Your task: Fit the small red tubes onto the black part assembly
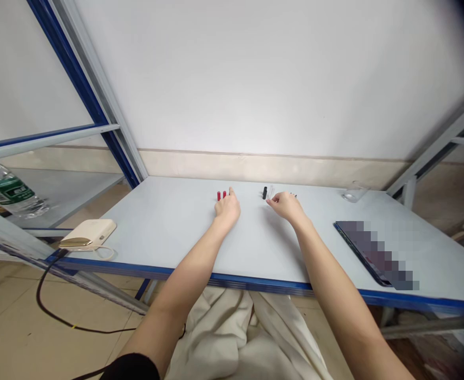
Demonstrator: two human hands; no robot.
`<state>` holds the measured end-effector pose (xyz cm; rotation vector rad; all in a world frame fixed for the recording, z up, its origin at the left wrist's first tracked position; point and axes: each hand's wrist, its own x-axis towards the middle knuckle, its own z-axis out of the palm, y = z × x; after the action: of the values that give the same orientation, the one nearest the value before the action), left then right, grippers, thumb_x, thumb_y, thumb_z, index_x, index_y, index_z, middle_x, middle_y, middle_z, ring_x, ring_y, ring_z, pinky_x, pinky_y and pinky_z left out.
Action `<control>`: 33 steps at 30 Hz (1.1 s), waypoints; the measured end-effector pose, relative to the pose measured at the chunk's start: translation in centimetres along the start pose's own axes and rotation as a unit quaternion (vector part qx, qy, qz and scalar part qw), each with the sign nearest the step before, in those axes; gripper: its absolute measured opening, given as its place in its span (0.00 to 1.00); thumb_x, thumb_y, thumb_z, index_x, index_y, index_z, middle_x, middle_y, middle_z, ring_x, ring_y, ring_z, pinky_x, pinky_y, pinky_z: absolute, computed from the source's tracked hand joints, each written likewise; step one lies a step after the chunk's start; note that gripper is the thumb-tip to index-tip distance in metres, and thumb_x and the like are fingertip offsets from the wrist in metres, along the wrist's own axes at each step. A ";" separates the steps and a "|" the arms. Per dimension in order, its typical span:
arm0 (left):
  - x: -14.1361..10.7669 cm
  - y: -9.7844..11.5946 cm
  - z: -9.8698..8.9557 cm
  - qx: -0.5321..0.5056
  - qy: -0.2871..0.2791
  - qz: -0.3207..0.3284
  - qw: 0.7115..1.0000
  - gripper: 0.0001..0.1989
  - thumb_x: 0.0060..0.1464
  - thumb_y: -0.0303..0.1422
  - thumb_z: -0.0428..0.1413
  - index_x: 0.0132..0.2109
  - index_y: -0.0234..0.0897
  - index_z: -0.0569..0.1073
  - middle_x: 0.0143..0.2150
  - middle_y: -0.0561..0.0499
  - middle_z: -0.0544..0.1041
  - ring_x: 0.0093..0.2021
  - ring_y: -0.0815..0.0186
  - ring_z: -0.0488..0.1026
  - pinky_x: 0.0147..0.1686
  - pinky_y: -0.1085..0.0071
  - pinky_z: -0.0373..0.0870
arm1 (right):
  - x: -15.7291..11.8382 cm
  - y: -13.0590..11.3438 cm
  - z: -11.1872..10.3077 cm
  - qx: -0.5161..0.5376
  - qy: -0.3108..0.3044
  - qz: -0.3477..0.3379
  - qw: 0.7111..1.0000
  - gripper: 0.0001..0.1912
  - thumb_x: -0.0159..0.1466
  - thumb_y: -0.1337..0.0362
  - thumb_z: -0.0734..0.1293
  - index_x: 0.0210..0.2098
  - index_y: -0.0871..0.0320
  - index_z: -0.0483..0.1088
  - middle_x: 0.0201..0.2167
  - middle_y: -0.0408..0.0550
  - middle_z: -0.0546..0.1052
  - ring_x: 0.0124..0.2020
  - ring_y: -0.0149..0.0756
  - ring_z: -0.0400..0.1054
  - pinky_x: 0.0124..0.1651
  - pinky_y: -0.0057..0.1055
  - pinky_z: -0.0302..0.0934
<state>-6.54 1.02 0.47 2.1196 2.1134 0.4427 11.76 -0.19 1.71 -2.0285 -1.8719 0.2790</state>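
Two short red tubes (218,196) stand side by side towards the back of the table. My left hand (228,208) is at the right one of them, fingers bent around its lower part and one finger stretched towards the wall. The hand itself partly hides this grip. Further right, my right hand (287,206) pinches the lower end of a slim clear tube (271,190) between thumb and fingers. Just left of that tube stands a small black tube (264,193). Small dark pieces (293,195) show behind my right hand, too covered to name.
The grey table (168,221) has a blue front edge. A clear cup (354,192) stands at the back right, a partly pixelated tablet-like device (368,256) nearer me. A cream box with a cord loop (89,234) sits at the left edge. Beyond it is a water bottle (10,192).
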 end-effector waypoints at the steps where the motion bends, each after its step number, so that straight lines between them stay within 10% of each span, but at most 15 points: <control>1: 0.1 -0.1 0.0 -0.002 0.011 0.008 1.000 0.27 0.56 0.29 0.45 0.62 0.30 0.54 0.48 0.35 0.72 0.44 0.54 0.72 0.40 0.64 0.67 | -0.3 -0.2 0.1 0.016 0.008 -0.014 1.000 0.14 0.59 0.58 0.60 0.28 0.60 0.73 0.27 0.53 0.75 0.30 0.37 0.68 0.31 0.28 0.53; 8: 0.4 -0.2 0.1 -0.184 0.066 0.060 0.979 0.13 0.56 0.25 0.44 0.42 0.35 0.72 0.37 0.44 0.77 0.39 0.62 0.73 0.41 0.67 0.67 | 0.0 -0.2 2.3 0.128 0.028 -0.041 0.990 0.13 0.60 0.59 0.58 0.26 0.60 0.68 0.24 0.48 0.72 0.27 0.33 0.63 0.31 0.27 0.52; 15: -0.5 1.8 0.6 -0.514 -0.027 0.099 0.852 0.09 0.57 0.29 0.47 0.42 0.33 0.69 0.30 0.50 0.74 0.17 0.77 0.62 0.19 0.78 0.61 | 0.4 -0.4 3.6 0.372 -0.055 -0.041 0.926 0.27 0.62 0.43 0.51 0.27 0.60 0.64 0.19 0.44 0.67 0.19 0.28 0.57 0.25 0.26 0.53; 22: -0.6 1.8 0.7 -0.566 -0.046 0.093 0.818 0.08 0.57 0.29 0.49 0.43 0.32 0.68 0.30 0.51 0.74 0.14 0.79 0.59 0.18 0.79 0.59 | -0.1 -1.0 3.1 0.477 -0.069 -0.039 0.875 0.26 0.57 0.40 0.58 0.24 0.59 0.62 0.15 0.39 0.60 0.15 0.25 0.50 0.19 0.24 0.45; 33: -1.1 1.9 0.0 -0.598 -0.058 0.022 0.799 0.08 0.57 0.33 0.49 0.38 0.30 0.67 0.36 0.45 0.76 0.15 0.80 0.60 0.16 0.79 0.55 | 0.2 -0.2 2.9 0.436 -0.037 -0.088 0.895 0.19 0.55 0.49 0.65 0.30 0.61 0.64 0.23 0.43 0.70 0.19 0.25 0.59 0.24 0.24 0.53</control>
<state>-4.69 -0.07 0.93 1.3247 1.0911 1.1945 10.49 0.41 -0.90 -1.2340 -1.5262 0.9567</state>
